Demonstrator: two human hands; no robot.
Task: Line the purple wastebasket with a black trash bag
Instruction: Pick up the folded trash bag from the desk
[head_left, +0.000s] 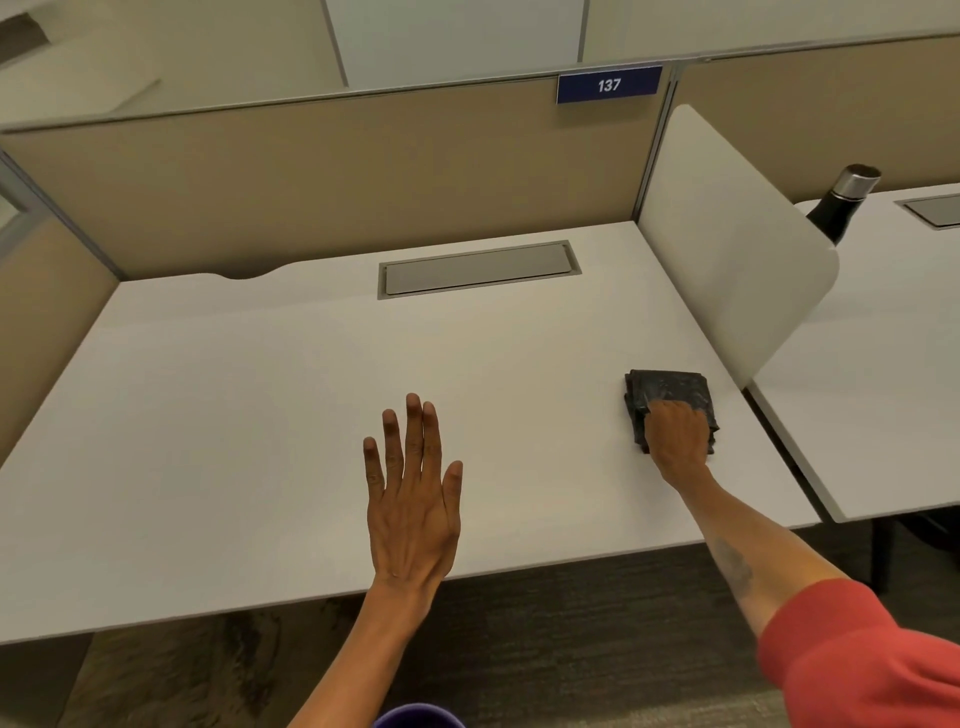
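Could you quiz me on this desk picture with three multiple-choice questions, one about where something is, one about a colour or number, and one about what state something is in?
1. Where does the folded black trash bag lie?
A. On the floor
B. Near the right edge of the white desk
C. On top of the grey cable hatch

2. What number is on the blue sign?
A. 137
B. 731
C. 173

3. What is the left hand doing?
A. Gripping the bottle
B. Holding the bag
C. Spread open, fingers apart, holding nothing

Answers:
1 B, the bag sits beside the white divider panel, under the right hand.
2 A, white digits read 137.
3 C, it is open and flat over bare desk; whether it touches the surface is unclear.
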